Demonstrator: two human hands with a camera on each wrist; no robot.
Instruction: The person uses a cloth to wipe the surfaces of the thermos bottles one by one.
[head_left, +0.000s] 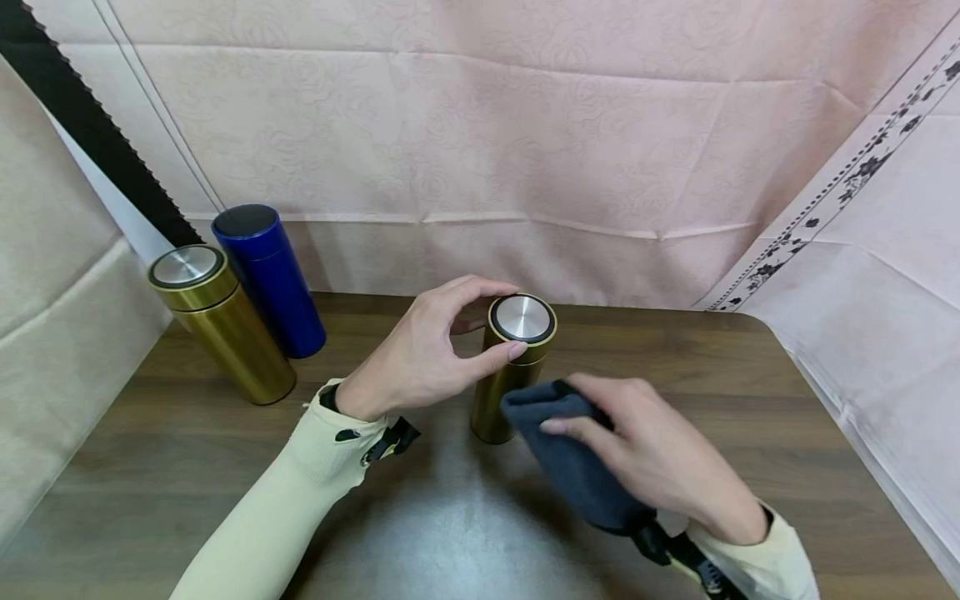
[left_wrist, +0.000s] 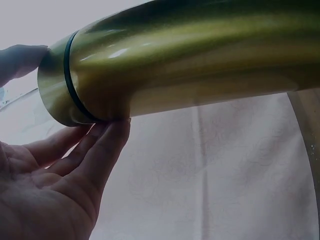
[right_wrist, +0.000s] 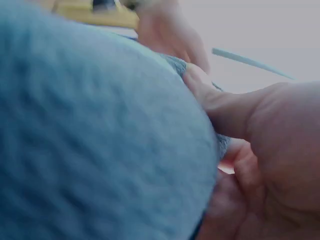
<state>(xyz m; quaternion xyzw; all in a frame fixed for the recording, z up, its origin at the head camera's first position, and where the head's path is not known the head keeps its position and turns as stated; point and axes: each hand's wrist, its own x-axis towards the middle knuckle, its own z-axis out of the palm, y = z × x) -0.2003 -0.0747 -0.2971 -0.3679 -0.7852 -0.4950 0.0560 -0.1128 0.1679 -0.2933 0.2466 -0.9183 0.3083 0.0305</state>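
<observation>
A gold thermos flask [head_left: 510,392] with a brushed silver lid top stands on the wooden table near its middle. My left hand [head_left: 442,342] grips it around the lid, thumb on the near side and fingers on the far side. In the left wrist view the fingertips [left_wrist: 112,127] press on the gold flask just by the dark ring under its lid. My right hand [head_left: 645,442] holds a folded dark blue-grey cloth [head_left: 573,467], pinched between thumb and fingers, close to the flask's right side. The cloth fills much of the right wrist view.
Another gold flask [head_left: 232,342] and a blue flask [head_left: 273,283] with a dark top stand together at the left of the table [head_left: 675,350]. Pale patterned fabric [head_left: 465,150] hangs behind the table, and white cloth borders its right side.
</observation>
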